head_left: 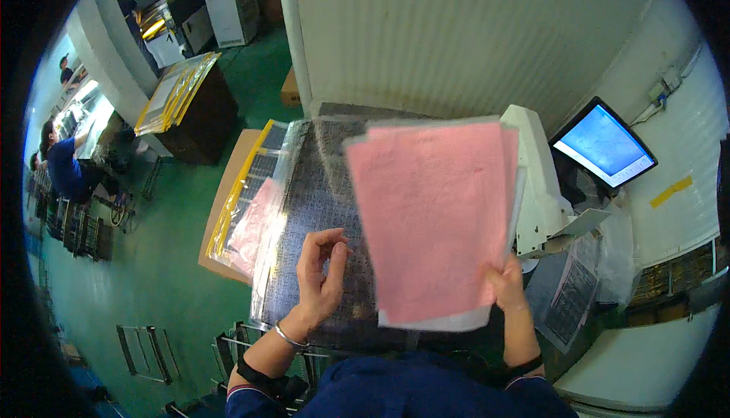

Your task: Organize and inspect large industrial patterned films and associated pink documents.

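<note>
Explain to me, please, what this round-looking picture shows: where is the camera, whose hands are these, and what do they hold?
There is no robot here. A person wears the camera on the head, looking down; its wide fisheye lens bends straight edges. The two bare hands are that person's own.

The right hand grips pink sheets by their right edge, with a white sheet showing beneath. The left hand is loosely curled and seems to hold nothing. Behind both is a dark work surface; I cannot tell whether the sheets touch it. Along its left side lie yellow-edged sheets with a pink piece among them. On the right is a lit screen.
</note>
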The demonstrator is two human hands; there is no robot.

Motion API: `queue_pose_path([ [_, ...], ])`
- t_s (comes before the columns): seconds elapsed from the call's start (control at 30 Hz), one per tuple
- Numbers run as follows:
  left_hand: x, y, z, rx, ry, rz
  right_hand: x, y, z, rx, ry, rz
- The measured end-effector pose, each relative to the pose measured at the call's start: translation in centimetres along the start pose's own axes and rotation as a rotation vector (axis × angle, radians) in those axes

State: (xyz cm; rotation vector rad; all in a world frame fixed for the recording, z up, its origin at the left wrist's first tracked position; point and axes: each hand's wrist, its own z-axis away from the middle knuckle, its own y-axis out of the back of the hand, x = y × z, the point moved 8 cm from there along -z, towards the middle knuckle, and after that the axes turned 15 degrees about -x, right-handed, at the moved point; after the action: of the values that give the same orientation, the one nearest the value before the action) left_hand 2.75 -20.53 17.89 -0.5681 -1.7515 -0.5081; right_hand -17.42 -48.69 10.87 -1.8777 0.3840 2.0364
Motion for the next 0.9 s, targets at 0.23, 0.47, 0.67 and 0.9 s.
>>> queue_pose_path([
  [0.23,-8.9,10.8,7.4,0.029,0.451,-0.378,0.9,8.2,-7.8,0.145,-0.073,0.197],
  [0.47,-13.1,17.4,20.3,0.191,0.635,-0.890,3.9,3.5,-9.7,0.197,-0.085,1.087],
  [0.67,-13.2,15.5,21.0,0.223,0.609,-0.972,8.2,-21.1,-3.7,-0.620,0.056,0.962],
  [0.9,-16.1,16.8,22.6,0.297,0.644,-0.546,13.7,-27.3,1.8,-0.863,0.035,1.288],
])
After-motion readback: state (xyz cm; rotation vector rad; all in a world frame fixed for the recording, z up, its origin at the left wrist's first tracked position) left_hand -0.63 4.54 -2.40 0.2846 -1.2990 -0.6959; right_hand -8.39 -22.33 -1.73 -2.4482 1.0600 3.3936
